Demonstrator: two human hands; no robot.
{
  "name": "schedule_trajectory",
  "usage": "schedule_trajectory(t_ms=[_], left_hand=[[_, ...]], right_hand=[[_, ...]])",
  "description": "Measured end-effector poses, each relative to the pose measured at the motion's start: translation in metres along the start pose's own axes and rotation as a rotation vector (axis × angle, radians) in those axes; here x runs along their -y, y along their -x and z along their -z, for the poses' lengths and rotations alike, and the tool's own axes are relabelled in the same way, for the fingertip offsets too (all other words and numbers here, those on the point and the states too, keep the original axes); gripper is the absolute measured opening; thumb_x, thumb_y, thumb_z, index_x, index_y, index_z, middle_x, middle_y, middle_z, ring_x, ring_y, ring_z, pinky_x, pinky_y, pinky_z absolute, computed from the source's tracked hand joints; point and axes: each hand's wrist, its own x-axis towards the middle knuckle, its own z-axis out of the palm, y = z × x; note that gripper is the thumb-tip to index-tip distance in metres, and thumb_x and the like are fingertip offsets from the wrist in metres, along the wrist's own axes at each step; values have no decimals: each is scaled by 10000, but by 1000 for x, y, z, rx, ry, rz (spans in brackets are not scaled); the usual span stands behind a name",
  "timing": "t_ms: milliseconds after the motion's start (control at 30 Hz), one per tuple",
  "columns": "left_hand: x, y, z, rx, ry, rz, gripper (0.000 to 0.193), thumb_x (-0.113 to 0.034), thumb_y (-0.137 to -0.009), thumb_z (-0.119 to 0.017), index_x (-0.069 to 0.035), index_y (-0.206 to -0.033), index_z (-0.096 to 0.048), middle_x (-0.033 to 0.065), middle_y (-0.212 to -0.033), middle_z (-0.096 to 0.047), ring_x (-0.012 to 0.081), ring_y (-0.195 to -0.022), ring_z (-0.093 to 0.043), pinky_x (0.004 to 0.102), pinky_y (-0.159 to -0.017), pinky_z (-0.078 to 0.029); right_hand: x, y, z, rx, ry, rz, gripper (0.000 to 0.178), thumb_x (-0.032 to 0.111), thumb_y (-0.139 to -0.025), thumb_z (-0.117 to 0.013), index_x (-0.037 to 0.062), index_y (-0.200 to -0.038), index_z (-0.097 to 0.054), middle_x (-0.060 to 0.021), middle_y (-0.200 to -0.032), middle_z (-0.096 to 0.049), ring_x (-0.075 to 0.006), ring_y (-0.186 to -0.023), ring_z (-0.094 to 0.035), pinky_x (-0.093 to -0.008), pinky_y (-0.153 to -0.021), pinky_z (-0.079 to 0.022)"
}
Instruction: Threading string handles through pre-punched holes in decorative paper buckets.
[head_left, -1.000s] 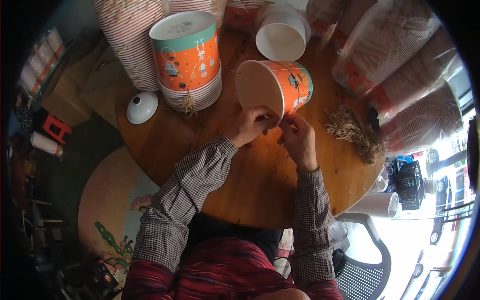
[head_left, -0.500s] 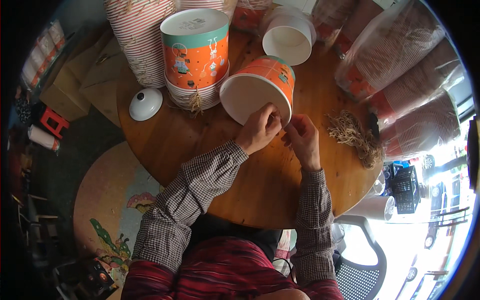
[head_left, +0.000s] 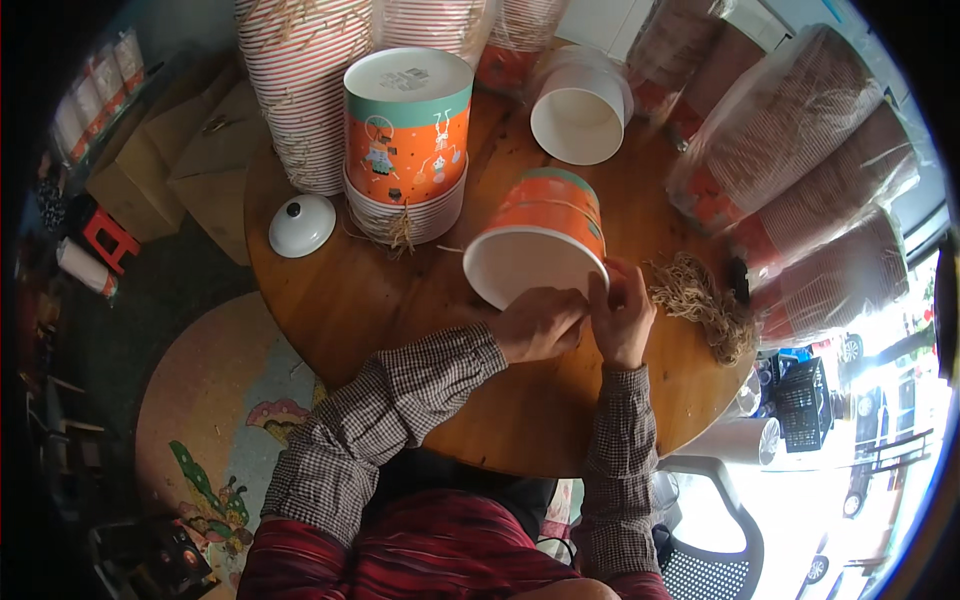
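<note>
An orange paper bucket (head_left: 540, 208) with a green band and white inside lies tipped on the wooden table, its mouth toward me. Thin twine (head_left: 560, 205) crosses its side, and a loose end pokes out left of the rim. At the lower right of that rim, my right hand (head_left: 624, 312) is closed with thumb and finger at the edge. My left hand (head_left: 543, 326) is closed beside it, just below the mouth, its fingers meeting the right ones. Whatever sits between the left fingertips is hidden. A bundle of twine (head_left: 705, 305) lies right of my right hand.
An upturned orange bucket (head_left: 408, 140) tops a short stack at the left, beside a tall stack (head_left: 300, 100) and a white lid (head_left: 302, 226). A white tub (head_left: 578, 125) lies behind. Plastic-wrapped bucket stacks (head_left: 780, 130) line the right edge; a grey chair (head_left: 710, 560) stands lower right.
My left hand has gone from inside the bucket's mouth to below its rim, its back now showing more. The bucket has turned slightly, showing the twine on its side. The whole view has shifted a little.
</note>
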Motion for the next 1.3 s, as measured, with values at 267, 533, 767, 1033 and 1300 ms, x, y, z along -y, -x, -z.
schedule_trajectory(t_ms=[267, 533, 767, 1033, 1300], left_hand=[[0, -10, 7, -308, 130, 120, 184, 57, -777, -562, -24, -887, -438, 121, -765, -535, 290, -669, -583, 368, -555, -460], [7, -8, 8, -392, 700, 502, 63, -48, -942, -501, -4, -967, -464, 55, -748, -552, 114, -665, -559, 264, -582, -465], [-6, -12, 24, -388, 108, 194, 58, -57, -896, -551, -29, -924, -508, 121, -766, -580, 271, -694, -631, 352, -611, -485], [-1, -10, 19, -185, -185, 75, 185, -69, -780, -638, -60, -891, -490, 100, -788, -595, 270, -747, -618, 379, -673, -488], [12, 0, 9, 56, -148, 133, 284, -76, -794, -606, -35, -1060, -514, 108, -892, -603, 259, -840, -618, 368, -705, -498]], right_hand=[[-30, -5, -28, 171, -422, -432, 172, 161, -902, -572, -9, -927, -561, -45, -705, -609, -95, -631, -592, -227, -534, -469], [-27, 3, -37, 378, -700, -388, 256, 152, -954, -495, -16, -1148, -508, -85, -917, -650, -125, -792, -636, -249, -569, -551], [-13, 10, -35, 356, -855, -492, 269, 136, -949, -486, -16, -1170, -509, -78, -1039, -612, -129, -929, -606, -259, -752, -521], [-28, 3, -19, 236, -932, -538, 76, 75, -924, -573, 21, -978, -569, -19, -870, -641, -45, -706, -594, -164, -539, -448], [17, 13, -12, 147, -663, -103, 28, -6, -879, -603, 8, -859, -589, -37, -853, -628, -71, -736, -560, -213, -637, -456]])
